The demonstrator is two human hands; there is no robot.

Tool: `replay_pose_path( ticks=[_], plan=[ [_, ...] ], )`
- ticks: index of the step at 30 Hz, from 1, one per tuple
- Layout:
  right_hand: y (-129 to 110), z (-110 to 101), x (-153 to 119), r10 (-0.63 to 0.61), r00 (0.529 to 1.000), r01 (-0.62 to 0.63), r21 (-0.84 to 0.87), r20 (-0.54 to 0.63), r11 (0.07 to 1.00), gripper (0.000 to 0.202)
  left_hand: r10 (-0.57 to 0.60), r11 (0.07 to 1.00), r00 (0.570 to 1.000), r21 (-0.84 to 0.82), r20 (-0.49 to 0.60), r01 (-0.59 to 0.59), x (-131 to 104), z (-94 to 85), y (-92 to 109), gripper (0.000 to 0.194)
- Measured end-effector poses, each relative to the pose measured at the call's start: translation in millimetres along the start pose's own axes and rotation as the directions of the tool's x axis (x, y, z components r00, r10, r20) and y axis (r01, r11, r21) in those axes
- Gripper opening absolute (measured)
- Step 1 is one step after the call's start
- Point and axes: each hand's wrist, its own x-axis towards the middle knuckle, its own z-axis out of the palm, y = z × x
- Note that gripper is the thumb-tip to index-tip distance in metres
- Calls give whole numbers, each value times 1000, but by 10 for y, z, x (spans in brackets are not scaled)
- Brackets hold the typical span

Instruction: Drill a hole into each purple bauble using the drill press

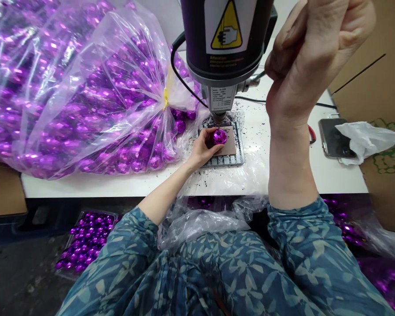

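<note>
My left hand [204, 147] grips a shiny purple faceted ball [220, 136] between thumb and fingers. The ball rests on a brown square pad [229, 147] on the slotted metal base [240, 149] of a bench drill press [224, 66]. Right above the ball is the drill's chuck [219, 116]; whether the bit touches the ball I cannot tell. Raised at the machine's right side, my right hand [311, 57] is curled round the end of the feed lever [260, 75], most of which its fingers hide.
A big clear bag [118, 87] of purple balls, tied yellow, fills the table's left. Dark shavings surround the base. A phone [337, 138] and white tissue [370, 140] lie right, beside a cardboard box [375, 87]. A tray of balls [87, 239] sits low left. A black cable [181, 74] hangs left of the drill.
</note>
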Motion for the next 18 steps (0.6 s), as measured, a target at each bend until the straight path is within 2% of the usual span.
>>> replay_pose_path(
  ticks=[4, 8, 11, 15, 18],
  plan=[
    [70, -78, -51, -119, 987, 124, -42, 103, 991, 45, -20, 999, 1000, -49, 1, 20, 18, 16, 22, 66],
    [104, -208, -185, -182, 980, 181, 15, 75, 983, 33, -22, 998, 1000, -53, -17, 21, 13, 28, 36, 66],
    [52, -301, -318, -184, 981, 185, 0, 60, 983, 25, -33, 998, 999, -49, -12, 32, 7, 24, 49, 69],
    [-91, -347, -451, -109, 993, 113, -102, 41, 988, 28, -13, 996, 1000, -84, -3, 13, 6, 18, 45, 73],
    [-150, -339, -513, -116, 993, 118, -106, 31, 987, 48, -1, 996, 1000, -84, -10, 0, 4, 24, 24, 74]
  ],
)
